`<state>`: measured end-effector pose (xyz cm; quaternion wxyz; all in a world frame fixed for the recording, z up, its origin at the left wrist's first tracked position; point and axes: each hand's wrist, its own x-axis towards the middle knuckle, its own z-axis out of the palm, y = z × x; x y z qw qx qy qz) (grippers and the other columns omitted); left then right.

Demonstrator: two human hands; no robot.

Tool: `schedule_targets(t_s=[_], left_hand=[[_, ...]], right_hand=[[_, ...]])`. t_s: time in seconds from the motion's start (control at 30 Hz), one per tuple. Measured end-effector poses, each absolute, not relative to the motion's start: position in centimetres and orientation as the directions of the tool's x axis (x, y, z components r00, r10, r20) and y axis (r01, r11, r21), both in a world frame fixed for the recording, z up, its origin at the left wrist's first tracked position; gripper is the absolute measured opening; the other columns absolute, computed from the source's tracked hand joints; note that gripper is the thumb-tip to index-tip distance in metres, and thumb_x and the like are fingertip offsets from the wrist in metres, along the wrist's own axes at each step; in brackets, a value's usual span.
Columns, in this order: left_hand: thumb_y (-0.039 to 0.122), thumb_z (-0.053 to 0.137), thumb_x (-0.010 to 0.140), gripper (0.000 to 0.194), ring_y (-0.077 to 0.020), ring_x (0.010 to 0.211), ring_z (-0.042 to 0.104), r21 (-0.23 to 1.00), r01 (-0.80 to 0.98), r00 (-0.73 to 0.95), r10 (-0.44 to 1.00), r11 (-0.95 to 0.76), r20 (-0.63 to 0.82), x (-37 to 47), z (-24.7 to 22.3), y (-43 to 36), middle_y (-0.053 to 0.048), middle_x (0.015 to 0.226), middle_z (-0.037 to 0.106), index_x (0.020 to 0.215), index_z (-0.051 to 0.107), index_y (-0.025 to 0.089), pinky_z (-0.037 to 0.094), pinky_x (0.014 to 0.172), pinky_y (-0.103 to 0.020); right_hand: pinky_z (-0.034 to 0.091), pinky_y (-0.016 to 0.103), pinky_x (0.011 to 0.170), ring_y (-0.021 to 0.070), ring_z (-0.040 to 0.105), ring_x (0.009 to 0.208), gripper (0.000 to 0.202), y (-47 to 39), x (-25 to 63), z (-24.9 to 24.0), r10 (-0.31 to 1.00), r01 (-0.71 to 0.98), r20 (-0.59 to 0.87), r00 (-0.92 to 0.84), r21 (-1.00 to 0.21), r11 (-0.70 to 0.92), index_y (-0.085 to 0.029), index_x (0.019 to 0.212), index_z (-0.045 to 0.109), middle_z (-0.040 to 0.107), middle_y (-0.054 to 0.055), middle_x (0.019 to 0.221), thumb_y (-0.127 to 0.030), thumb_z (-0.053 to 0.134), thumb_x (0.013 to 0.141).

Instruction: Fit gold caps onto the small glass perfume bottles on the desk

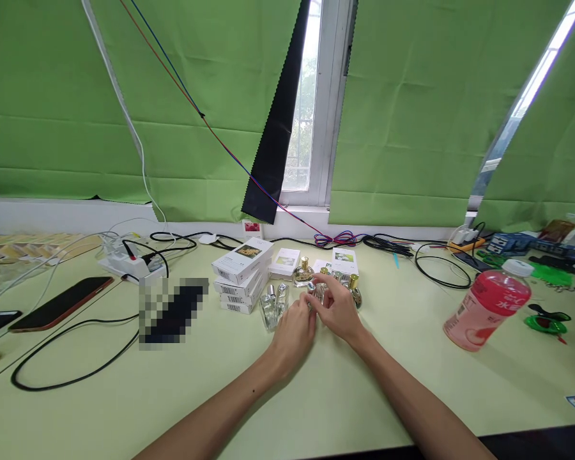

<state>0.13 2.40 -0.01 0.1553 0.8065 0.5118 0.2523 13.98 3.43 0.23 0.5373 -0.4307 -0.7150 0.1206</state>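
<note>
In the middle of the table my left hand (293, 331) and my right hand (339, 308) meet at a small clear glass perfume bottle (319, 291) with a silver top. The fingers of both hands are closed round it and hide much of it. Just left of my left hand are clear glass perfume bottles (269, 312) standing close together. Beyond my hands is a rounder bottle with a gold cap (303, 273). More gold-capped bottles (354, 289) stand behind my right hand, partly covered by it.
White printed boxes (243, 260) are stacked left of the bottles, with more flat boxes (285, 263) behind. A pink drink bottle (489, 305) stands at right. Phones (62, 303), a power strip (129, 263) and black cables (71, 384) lie at left. Green blinds (211, 153) hang behind.
</note>
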Motion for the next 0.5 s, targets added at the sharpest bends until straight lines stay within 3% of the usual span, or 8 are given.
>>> schedule_targets(t_s=[0.23, 0.5], left_hand=[[0.019, 0.035, 0.096, 0.020, -0.0267, 0.082, 0.066, 0.495, 0.766, 0.337, 0.912, -0.411, 0.234, 0.18, 0.24, 2.22, -0.012, 0.097, 0.067, 0.110, 0.049, 0.015, 0.043, 0.064, -0.034], [0.020, 0.035, 0.096, 0.021, -0.0266, 0.088, 0.066, 0.505, 0.749, 0.351, 0.903, -0.429, 0.247, 0.14, 0.12, 2.31, -0.012, 0.098, 0.067, 0.112, 0.048, 0.014, 0.045, 0.068, -0.034]], right_hand=[[0.042, 0.025, 0.049, 0.0082, 0.043, 0.044, 0.026, 3.42, 13.74, 0.14, 0.744, 0.488, 0.664, -0.073, -0.627, 0.608, -0.021, 0.114, 0.062, 0.069, 0.004, 0.093, -0.024, 0.059, 0.088], [0.040, 0.025, 0.049, 0.0085, 0.043, 0.047, 0.022, 3.91, 13.84, -0.33, 0.751, 0.466, 0.657, -0.066, -0.646, 0.605, -0.020, 0.111, 0.062, 0.068, 0.004, 0.095, -0.025, 0.059, 0.089]])
